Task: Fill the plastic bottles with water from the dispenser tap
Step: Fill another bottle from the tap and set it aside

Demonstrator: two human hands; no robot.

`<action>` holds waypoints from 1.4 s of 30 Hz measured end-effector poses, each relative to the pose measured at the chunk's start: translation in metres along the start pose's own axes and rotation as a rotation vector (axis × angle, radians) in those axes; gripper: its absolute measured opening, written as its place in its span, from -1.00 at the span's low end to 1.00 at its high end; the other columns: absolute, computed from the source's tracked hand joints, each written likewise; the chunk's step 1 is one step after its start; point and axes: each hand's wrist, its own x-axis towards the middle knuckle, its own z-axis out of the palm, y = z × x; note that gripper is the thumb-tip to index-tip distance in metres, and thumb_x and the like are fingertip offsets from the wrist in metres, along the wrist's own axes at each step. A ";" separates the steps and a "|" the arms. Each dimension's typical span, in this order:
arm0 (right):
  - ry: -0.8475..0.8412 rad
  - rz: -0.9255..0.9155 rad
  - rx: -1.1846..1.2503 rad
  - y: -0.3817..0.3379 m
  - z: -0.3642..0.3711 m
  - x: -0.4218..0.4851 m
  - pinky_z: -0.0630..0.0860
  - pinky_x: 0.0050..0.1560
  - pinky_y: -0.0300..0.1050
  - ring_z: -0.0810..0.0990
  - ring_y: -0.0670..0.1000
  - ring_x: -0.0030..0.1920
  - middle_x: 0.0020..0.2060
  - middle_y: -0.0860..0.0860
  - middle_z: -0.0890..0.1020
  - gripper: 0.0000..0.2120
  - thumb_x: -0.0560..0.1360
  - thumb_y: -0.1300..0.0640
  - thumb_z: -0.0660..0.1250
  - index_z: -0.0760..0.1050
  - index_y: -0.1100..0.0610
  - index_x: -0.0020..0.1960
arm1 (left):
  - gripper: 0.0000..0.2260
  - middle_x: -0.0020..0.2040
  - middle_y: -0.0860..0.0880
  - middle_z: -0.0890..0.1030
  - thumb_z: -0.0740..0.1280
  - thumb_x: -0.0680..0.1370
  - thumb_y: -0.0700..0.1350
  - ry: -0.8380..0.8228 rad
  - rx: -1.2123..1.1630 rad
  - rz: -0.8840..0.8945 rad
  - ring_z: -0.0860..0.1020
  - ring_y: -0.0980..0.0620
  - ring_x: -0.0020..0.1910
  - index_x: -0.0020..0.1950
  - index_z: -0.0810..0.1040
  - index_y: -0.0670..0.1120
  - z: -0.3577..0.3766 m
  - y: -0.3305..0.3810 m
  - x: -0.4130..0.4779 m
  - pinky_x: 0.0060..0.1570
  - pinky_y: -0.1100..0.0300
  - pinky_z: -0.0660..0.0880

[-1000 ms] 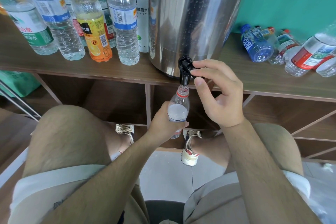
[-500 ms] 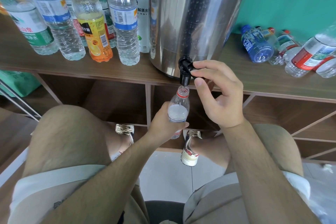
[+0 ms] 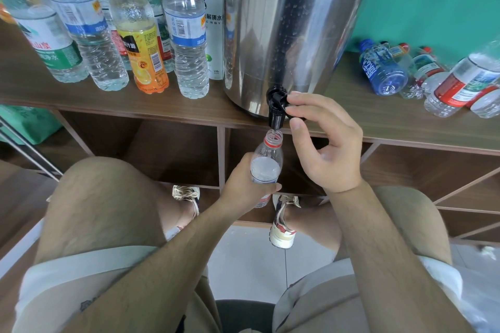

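Filling step. Your left hand (image 3: 244,181) grips the small clear plastic bottle with a red neck ring (image 3: 266,165) around its mid-body, fingers wrapped behind, thumb across the front. The bottle sits below the edge of the brown wooden counter (image 3: 378,121), tilted slightly, with its open mouth directly under the black plastic tap (image 3: 276,111) and just short of touching it.

Your right hand (image 3: 327,149) pinches the tap's lever between thumb and forefinger, the other fingers loosely curled. The tap juts from the base of the tall stainless-steel dispenser drum (image 3: 284,21).

To do this well: centre the mouth under the spout, since the neck is narrow and any drift sends water onto the floor. Straighten the bottle as it fills. Watch the level through the clear wall and release the lever before it reaches the neck. Stream and level are hard to read here; water probably flows.

Capped upright bottles (image 3: 186,35) stand left of the drum; empty bottles (image 3: 384,70) lie on their sides to the right.
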 end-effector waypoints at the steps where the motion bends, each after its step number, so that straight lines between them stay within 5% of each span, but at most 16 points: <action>1: -0.001 0.005 -0.003 0.000 0.000 0.000 0.57 0.28 -0.01 0.68 0.10 0.23 0.15 0.19 0.70 -0.87 0.59 0.38 0.39 0.69 0.33 0.09 | -0.32 0.24 0.14 0.53 0.66 0.39 0.04 -0.001 -0.003 -0.001 0.54 0.07 0.22 0.36 0.33 0.18 0.000 0.000 0.000 0.12 0.25 0.48; 8: -0.002 0.012 -0.003 -0.001 0.000 0.000 0.56 0.27 -0.03 0.68 0.08 0.22 0.15 0.17 0.70 -0.87 0.60 0.37 0.38 0.69 0.32 0.09 | -0.31 0.18 0.21 0.51 0.67 0.38 0.06 -0.003 0.002 -0.003 0.53 0.17 0.09 0.33 0.31 0.22 -0.001 -0.001 0.000 -0.08 0.46 0.36; 35: 0.002 0.020 -0.012 -0.002 0.000 0.000 0.56 0.28 -0.05 0.68 0.06 0.22 0.15 0.17 0.70 -0.87 0.59 0.38 0.38 0.69 0.33 0.09 | -0.33 0.19 0.16 0.53 0.66 0.40 0.02 0.005 0.002 -0.028 0.54 0.07 0.16 0.34 0.33 0.18 -0.002 -0.002 -0.001 -0.10 0.45 0.38; 42: -0.004 0.016 -0.010 -0.001 -0.001 0.000 0.56 0.28 -0.06 0.68 0.06 0.22 0.15 0.17 0.70 -0.87 0.60 0.37 0.38 0.69 0.33 0.10 | -0.33 0.21 0.13 0.54 0.66 0.40 0.02 0.015 0.005 -0.034 0.55 0.04 0.19 0.36 0.34 0.15 -0.001 -0.003 0.000 0.04 0.30 0.44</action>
